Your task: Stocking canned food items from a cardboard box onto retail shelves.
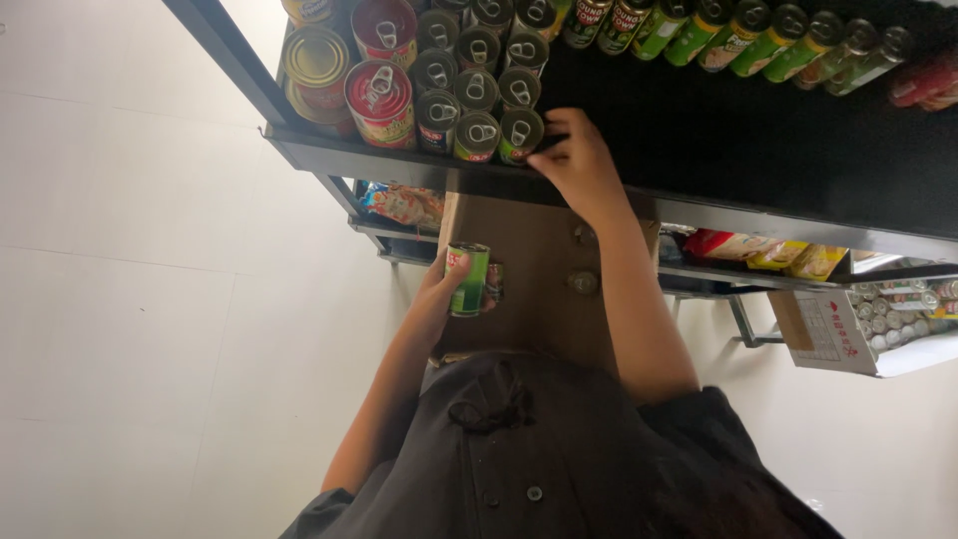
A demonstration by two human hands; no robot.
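White floor lies under the dark shelf point(399, 165), where the right hand point(577, 160) touches the front can point(520, 135) and the left hand point(442, 289) grips a green can point(467, 279) below, probably for the next free place beside this row.

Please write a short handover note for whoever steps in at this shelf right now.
Left hand: holds a green can upright, below the shelf edge.
Right hand: fingers on the front green can in the row at the top shelf.
Done: several rows of small cans stand at the shelf's left end, beside larger red-lidded cans.
Left: the held can is not yet shelved; more cans lie in the cardboard box below.
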